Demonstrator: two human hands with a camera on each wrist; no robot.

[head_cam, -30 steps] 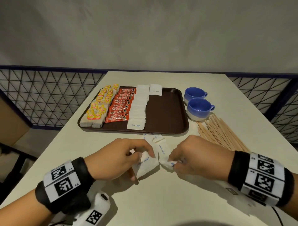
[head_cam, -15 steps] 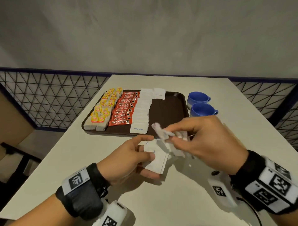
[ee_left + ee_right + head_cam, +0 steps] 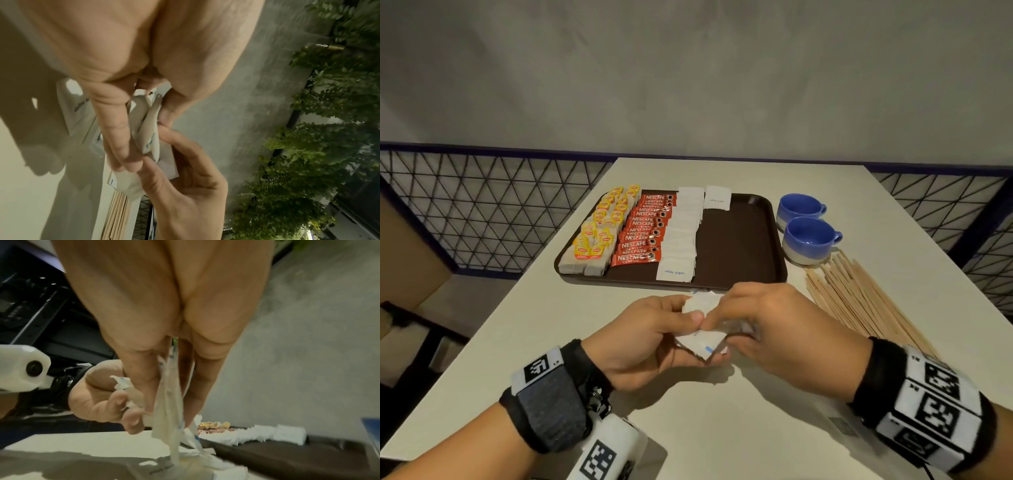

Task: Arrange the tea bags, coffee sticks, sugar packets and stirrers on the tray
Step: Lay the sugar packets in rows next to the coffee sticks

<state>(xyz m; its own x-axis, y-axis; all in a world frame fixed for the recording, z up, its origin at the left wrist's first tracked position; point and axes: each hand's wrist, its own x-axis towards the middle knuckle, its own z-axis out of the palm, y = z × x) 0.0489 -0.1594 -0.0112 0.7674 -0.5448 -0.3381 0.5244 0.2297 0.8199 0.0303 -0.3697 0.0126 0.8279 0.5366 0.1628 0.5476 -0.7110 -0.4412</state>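
left hand (image 3: 650,337) | right hand (image 3: 777,329) | both pinch sugar packets (image 3: 702,337) (thumbs on top)

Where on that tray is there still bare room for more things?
The tray's right half is bare, between the sugar packets column and its right rim. The left half is crowded with tea bags and coffee sticks.
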